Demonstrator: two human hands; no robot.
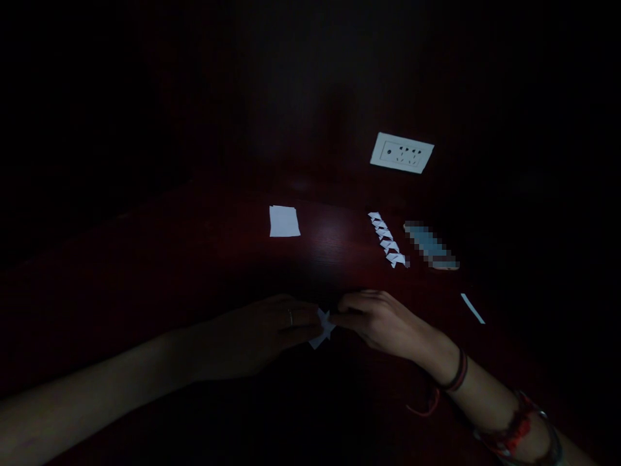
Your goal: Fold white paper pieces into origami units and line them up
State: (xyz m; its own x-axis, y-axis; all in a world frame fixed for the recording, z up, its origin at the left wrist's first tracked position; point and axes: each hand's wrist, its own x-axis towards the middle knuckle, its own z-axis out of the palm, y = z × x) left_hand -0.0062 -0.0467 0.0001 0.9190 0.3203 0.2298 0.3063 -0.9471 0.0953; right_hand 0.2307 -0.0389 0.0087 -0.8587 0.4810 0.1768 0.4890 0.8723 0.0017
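Note:
A small folded piece of white paper (324,329) lies on the dark red table between my hands. My left hand (272,330), with a ring on one finger, is closed on the paper's left side. From the right, my right hand (378,320) reaches the paper's right edge with its fingertips, fingers bent together. Beyond them lies a stack of square white paper (284,221). A row of several folded white paper pieces (384,234) stretches across the table at the right of the stack.
A blurred phone-like object (431,246) lies right of the folded row. Nearer on the right is a narrow white strip (472,309). A white socket panel (402,153) is on the dark surface behind. The surroundings are very dark.

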